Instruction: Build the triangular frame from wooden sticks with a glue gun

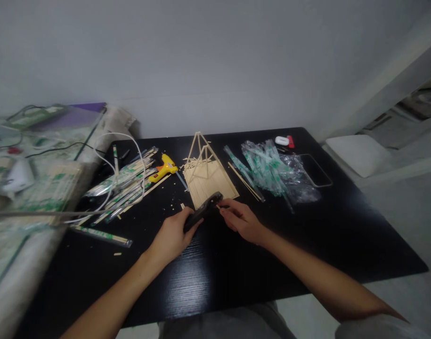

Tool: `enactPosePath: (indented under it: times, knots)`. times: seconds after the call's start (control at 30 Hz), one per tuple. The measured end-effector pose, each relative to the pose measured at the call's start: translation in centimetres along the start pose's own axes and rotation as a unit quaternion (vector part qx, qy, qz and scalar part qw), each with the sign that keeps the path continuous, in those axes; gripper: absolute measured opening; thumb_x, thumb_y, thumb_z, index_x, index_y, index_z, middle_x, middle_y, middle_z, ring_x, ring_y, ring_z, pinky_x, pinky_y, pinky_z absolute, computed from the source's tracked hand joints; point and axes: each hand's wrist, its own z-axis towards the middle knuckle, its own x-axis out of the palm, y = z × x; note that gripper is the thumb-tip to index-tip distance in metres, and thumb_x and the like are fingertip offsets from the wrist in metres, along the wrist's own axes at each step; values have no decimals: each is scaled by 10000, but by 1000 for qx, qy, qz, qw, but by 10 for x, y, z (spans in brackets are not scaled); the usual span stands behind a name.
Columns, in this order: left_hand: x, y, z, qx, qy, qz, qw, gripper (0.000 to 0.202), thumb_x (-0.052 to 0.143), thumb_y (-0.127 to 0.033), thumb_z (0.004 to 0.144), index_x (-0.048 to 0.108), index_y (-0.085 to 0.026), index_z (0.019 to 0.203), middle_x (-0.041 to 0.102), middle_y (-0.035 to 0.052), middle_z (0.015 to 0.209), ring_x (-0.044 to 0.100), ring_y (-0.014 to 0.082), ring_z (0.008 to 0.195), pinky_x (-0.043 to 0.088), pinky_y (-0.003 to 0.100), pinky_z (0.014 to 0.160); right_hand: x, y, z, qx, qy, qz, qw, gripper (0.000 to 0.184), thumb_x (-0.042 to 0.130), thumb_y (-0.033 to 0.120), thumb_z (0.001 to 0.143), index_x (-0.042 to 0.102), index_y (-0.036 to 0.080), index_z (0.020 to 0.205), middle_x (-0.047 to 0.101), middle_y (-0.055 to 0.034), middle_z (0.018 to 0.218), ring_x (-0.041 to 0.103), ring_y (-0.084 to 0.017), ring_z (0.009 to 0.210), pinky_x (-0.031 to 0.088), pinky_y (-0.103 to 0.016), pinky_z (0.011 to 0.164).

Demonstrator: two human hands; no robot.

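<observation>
My left hand (173, 236) is wrapped round the handles of a dark pliers-like cutter (204, 209), whose head points up and to the right. At that head, my right hand (241, 219) pinches a short piece of wooden stick (218, 206), mostly hidden by the fingers. Just beyond both hands lies a flat panel of pale wooden sticks (215, 175). Two triangular stick frames (198, 141) stand up from it, joined at their peaks by slanting sticks. Loose stick offcuts lie along the panel's far left edge.
Left of the panel are a yellow glue gun (164, 168) and wrapped chopsticks (126, 181), crossed by a white cable (111, 134). Right of it are green-printed plastic wrappers (266, 165), a phone (316, 170) and a white case (281, 141). A stool (358, 153) stands beyond the black table.
</observation>
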Motion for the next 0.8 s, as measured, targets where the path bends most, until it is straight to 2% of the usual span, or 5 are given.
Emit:
enactPosePath:
  times: [0.17,0.5,0.67,0.8]
  knots:
    - [0,1,0,0,1,15,1000,182,541,-377,974,577,-212,905,656,-12,715,648,154,604,449,245,584,1,-2,0,18,4,19,1000,403,596,486,952,650,139,1151,350,99,526,299,-63,434,211,-204,416]
    - [2,6,1,-10,-2,70,997,181,556,-359,970,570,-211,867,652,-4,657,655,168,559,418,245,546,2,-5,2,28,6,43,999,432,607,506,940,648,138,1164,358,109,495,304,-65,409,240,-199,401]
    - [0,6,1,-7,-14,53,998,227,559,-418,969,594,-215,874,671,-4,677,662,169,573,434,248,555,3,-6,2,35,4,50,998,423,619,519,932,646,143,1123,356,112,495,298,-61,411,226,-195,401]
    - [-3,5,2,4,-38,78,996,288,569,-480,951,595,-211,854,655,-8,660,645,168,570,440,256,566,2,-4,4,67,32,114,991,399,646,523,919,652,137,1020,368,115,480,300,-54,393,259,-189,397]
